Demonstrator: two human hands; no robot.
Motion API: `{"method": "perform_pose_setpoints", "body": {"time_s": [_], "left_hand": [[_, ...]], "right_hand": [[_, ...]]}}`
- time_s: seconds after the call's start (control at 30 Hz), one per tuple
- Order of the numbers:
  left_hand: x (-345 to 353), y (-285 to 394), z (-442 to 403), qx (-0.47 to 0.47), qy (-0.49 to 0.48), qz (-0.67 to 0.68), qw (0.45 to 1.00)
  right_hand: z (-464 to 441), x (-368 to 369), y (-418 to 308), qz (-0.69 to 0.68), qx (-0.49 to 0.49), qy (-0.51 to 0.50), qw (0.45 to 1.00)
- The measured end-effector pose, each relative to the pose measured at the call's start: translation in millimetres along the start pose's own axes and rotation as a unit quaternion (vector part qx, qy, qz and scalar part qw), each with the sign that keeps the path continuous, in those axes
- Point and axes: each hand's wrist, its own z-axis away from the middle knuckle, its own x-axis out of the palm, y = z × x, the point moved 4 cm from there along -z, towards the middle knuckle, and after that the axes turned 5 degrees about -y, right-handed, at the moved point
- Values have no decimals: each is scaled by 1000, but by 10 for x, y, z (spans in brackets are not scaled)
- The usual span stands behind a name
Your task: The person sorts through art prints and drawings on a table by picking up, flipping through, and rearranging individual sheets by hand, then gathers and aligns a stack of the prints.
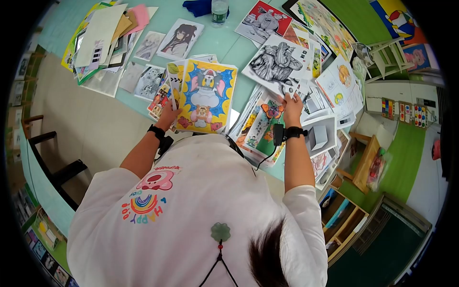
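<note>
Left grip (168,117) pinches a yellow drawing (209,98), right grip (292,107) a grey drawing (276,61), picture pile (263,125) between, bottle (219,13) beyond.

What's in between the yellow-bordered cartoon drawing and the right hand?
In the head view, a pile of pictures lies between the yellow-bordered cartoon drawing and the right hand, including a butterfly picture.

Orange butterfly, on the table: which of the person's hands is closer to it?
The right. The right hand is just right of the butterfly; the left hand is well off to its left, at the far edge of the yellow picture.
</note>
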Motion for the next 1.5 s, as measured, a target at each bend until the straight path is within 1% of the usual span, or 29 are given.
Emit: {"method": "perform_pose_setpoints", "body": {"time_s": [0.03,0.1,0.17,0.2,0.3,0.33,0.47,0.53,0.63,0.73,0.83,0.87,0.97,1.03,1.07,1.17,1.27,1.33,1.37,1.47,1.5], "left_hand": [[0,16,22,-7,12,-9,1000],[5,27,80,-21,38,-28,999],[-39,-127,31,-18,19,-21,999],[-41,-142,41,-26,18,-19,999],[-40,-180,64,-31,12,19,999],[-40,-187,71,-30,9,37,999],[-33,-207,71,0,6,0,1000],[-49,-257,21,11,13,-35,999],[2,-149,43,42,37,-6,998],[-19,-118,45,41,78,-79,993],[-31,-204,-21,43,59,-70,995],[-29,-243,-33,46,60,-70,995],[-21,-280,-57,47,56,-51,996],[-24,-270,-51,30,41,-14,999],[-23,-258,-39,37,45,-22,998],[19,-178,31,46,54,-50,996],[-24,-361,-80,47,63,-88,993],[-53,-464,-154,59,76,-119,988],[-67,-525,-184,55,75,-112,989],[-42,-481,-153,50,70,-95,992],[-31,-455,-143,54,67,-91,992]], "right_hand": [[-119,21,-6,-15,-7,11,1000],[-340,39,72,-62,-7,-21,998],[-472,89,105,-128,-6,-59,990],[-501,116,115,-155,12,-72,985],[-517,128,350,-151,65,-75,984],[-367,224,336,-107,71,-53,990],[-57,427,645,9,99,-173,980],[216,576,737,76,114,-225,965],[452,712,999,154,164,-298,928],[596,768,1269,184,183,-324,910],[655,820,1434,296,138,-319,890],[658,830,1459,298,135,-311,892],[707,908,1508,239,188,-270,914],[764,995,1402,246,179,-262,916],[797,1034,1350,249,176,-258,917],[782,1035,1366,294,84,-245,920],[777,1006,1296,338,45,-218,914],[781,978,1247,362,23,-228,904],[782,971,1221,374,11,-233,898],[789,942,1252,394,-44,-179,900],[840,968,1201,412,-39,-193,890]]}}
